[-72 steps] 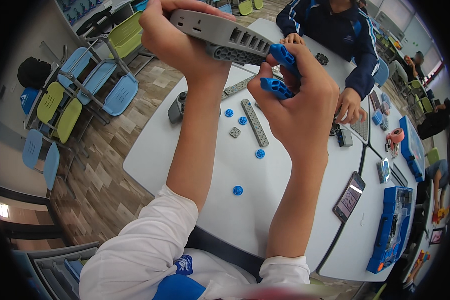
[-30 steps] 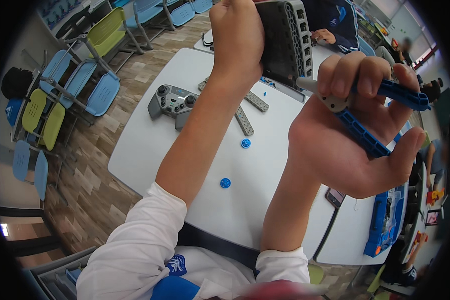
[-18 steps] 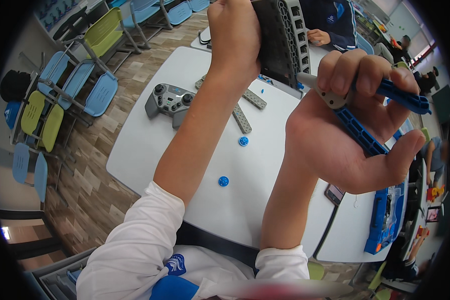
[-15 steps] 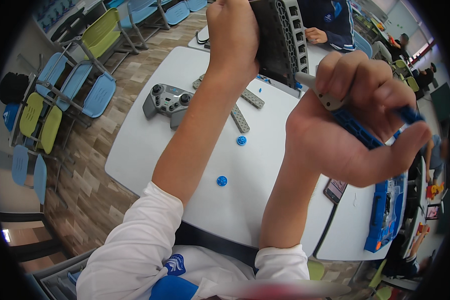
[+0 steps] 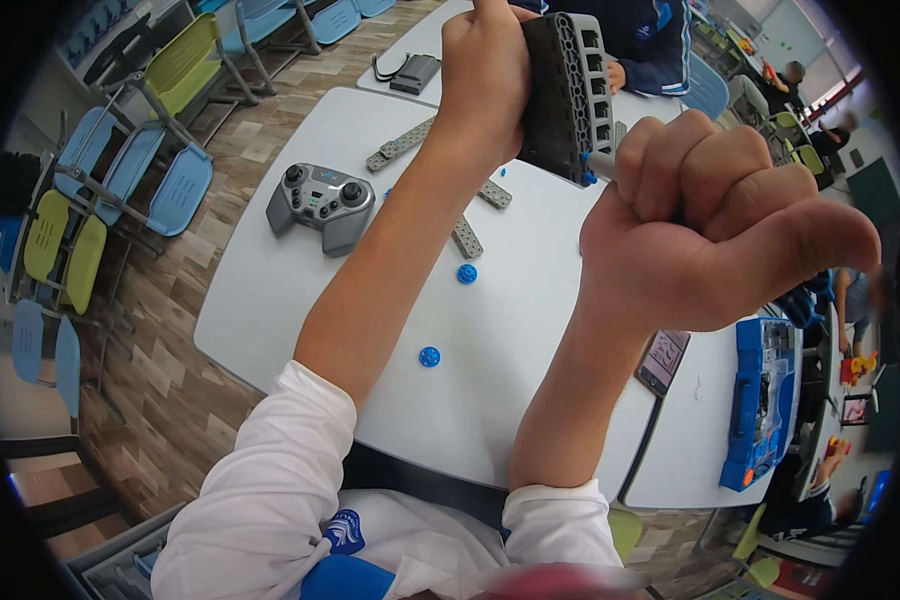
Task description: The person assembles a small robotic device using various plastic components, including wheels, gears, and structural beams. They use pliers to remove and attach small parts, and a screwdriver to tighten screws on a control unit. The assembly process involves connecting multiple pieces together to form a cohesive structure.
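The white tabletop carries most of the loose parts, and its spread suggests that the build is only partly done. Above its far side the left hand holds a dark grey perforated frame upright, grip closed around its left edge. The right hand is balled into a tight fist just beside the frame's lower right corner, where a small blue pin shows against the grey; whatever the fist encloses is hidden, so what it holds cannot be told.

A grey controller lies untouched near the left forearm. Several grey beams rest flat on the tabletop, unattached, partly behind that forearm. Two blue connectors lie well apart from the hands, one nearer the body, one by the beams.

Judging from this, the frame is in hand and a fastening at its corner looks under way, while the beams and connectors are left to be fitted. A blue tray sits on the neighbouring table, and a phone rests at the tabletop's right edge.
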Tool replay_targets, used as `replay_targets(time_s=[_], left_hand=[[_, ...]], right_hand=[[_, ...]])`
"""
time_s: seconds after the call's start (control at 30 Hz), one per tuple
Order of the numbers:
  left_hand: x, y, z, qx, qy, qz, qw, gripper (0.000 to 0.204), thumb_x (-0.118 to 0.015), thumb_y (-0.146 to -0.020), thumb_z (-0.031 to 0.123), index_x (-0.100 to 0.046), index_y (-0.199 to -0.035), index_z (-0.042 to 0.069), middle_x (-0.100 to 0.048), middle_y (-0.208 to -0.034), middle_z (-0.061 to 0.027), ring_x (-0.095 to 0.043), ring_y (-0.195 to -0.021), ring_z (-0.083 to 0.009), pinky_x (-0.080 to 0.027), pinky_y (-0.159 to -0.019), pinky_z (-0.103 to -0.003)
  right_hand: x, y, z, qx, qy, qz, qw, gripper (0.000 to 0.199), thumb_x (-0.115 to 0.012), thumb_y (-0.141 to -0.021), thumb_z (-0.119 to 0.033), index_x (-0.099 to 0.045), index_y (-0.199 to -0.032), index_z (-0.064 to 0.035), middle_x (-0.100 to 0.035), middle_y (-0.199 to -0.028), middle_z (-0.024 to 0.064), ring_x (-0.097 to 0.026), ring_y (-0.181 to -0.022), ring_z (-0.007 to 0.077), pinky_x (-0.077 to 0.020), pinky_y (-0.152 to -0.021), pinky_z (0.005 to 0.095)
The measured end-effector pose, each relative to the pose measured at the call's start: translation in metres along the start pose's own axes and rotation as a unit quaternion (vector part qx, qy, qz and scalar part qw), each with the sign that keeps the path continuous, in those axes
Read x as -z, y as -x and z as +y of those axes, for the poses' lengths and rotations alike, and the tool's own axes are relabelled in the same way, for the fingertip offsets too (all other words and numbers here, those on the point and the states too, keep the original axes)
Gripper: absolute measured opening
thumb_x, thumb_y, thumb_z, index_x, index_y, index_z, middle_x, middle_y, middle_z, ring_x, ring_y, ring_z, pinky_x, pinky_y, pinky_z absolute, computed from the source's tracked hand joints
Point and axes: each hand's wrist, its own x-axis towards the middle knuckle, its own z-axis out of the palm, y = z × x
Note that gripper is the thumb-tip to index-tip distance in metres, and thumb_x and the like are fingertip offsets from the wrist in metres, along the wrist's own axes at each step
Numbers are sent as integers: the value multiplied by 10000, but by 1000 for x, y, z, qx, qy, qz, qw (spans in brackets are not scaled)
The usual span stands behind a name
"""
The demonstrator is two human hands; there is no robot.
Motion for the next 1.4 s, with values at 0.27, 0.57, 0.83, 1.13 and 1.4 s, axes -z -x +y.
replay_targets(time_s=[0.27, 0.57, 0.83, 1.13, 1.4], left_hand=[[8, -6, -4, -13, -52, 30, 998, 505, -389, -1141, 449, -569, -845, 82, -660, -732, -86, -653, -615, -172, -575, -589, -329], [99, -53, 22, -5, -196, 66, 978, 481, -552, -1072, 452, -678, -816, 64, -617, -645, -32, -629, -596, -159, -540, -586, -330], [8, 18, 20, 13, -299, -423, 855, 364, -676, -1030, 335, -783, -985, -10, -695, -720, -59, -614, -604, -78, -503, -607, -251], [30, -8, -16, 175, -179, -387, 888, 390, -657, -1054, 355, -658, -809, 52, -608, -682, -6, -597, -605, -52, -476, -591, -208], [142, -80, -62, 139, -797, -80, 582, 500, -758, -882, 507, -787, -920, 9, -729, -838, -172, -710, -776, -267, -552, -747, -411]], right_hand=[[1, 8, 5, 30, 43, 12, 999, 643, -278, -1063, -653, -270, -651, -159, -266, -544, 3, -236, -440, 129, -246, -412, 287], [16, -28, -129, 119, 154, 10, 981, 559, -442, -980, -444, -164, -565, -194, -226, -554, -35, -245, -513, 113, -227, -513, 286], [32, -32, -50, 3, 34, -28, 999, 588, -476, -1072, -465, -228, -610, -199, -214, -576, -42, -202, -505, 98, -180, -481, 294], [56, -42, -18, -88, -81, 31, 992, 266, -630, -960, -347, -577, -936, -87, -455, -830, 74, -478, -813, 240, -385, -760, 415], [97, -61, -54, -110, -58, -32, 992, 321, -587, -901, -316, -541, -1033, -27, -457, -932, 120, -491, -930, 288, -391, -844, 478]])
